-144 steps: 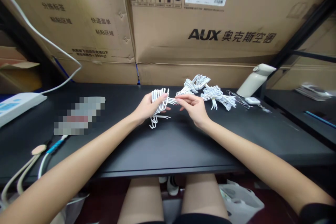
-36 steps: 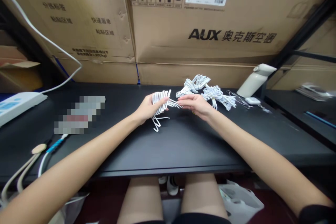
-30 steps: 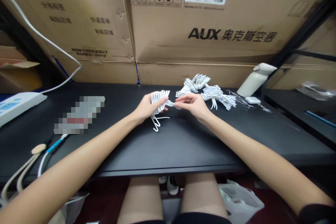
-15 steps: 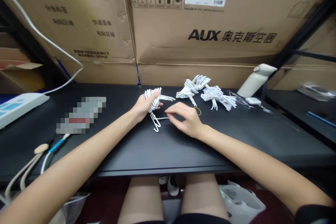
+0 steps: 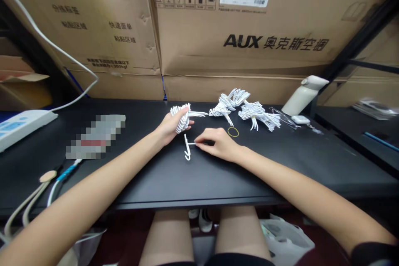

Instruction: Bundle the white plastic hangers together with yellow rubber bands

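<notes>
My left hand (image 5: pixel 171 126) is wrapped round a bundle of thin white hooked pieces (image 5: pixel 183 119), their straight ends pointing right. Just below and to the right, my right hand (image 5: pixel 218 143) pinches the stem of one white hooked piece (image 5: pixel 187 149), whose hook hangs toward me, apart from the bundle. Farther back lie more white hooked pieces, one pile (image 5: pixel 229 104) behind my right hand and another (image 5: pixel 258 115) to its right. A yellow rubber band (image 5: pixel 233 132) rests on the black table (image 5: pixel 174 183) behind my right hand.
Large cardboard boxes (image 5: pixel 249 25) stand along the back. At the right are a white bottle (image 5: pixel 304 95) and a small white case (image 5: pixel 301 120). A power strip (image 5: pixel 25 126), a blurred-out flat object (image 5: pixel 96 137) and cables lie at the left.
The single white piece has come away from the bundle and dropped slightly toward me with my right hand. The rubber band now shows fully. My left hand has barely moved.
</notes>
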### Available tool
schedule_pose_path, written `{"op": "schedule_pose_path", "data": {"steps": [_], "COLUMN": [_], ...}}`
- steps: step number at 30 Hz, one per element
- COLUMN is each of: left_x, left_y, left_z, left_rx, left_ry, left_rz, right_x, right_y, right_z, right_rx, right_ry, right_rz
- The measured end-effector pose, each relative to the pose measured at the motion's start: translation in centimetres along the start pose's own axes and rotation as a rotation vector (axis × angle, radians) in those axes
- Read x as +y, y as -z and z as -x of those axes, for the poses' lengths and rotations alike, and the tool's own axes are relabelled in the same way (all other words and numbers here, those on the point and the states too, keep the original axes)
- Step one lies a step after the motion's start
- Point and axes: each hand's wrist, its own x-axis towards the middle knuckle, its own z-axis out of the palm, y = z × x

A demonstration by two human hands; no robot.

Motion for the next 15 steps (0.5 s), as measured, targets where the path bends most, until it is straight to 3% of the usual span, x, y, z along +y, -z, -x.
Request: {"op": "schedule_pose_path", "data": {"steps": [9,15], "left_x": [-0.2,-0.2], "left_y": [0.3,-0.2], "left_z": [-0.4,0.4], "left_rx": [-0.013,-0.072], "left_ry": [-0.018,-0.035], "left_rz": [0.0,-0.105], "right_x": [-0.3,2.8], "right_y": [2.1,2.9], "right_z": [-0.7,-0.8], "right_rx": [0.595,0.709], "right_ry": [-0.246,-0.397], "right_rz": [-0.071,-0.203]}}
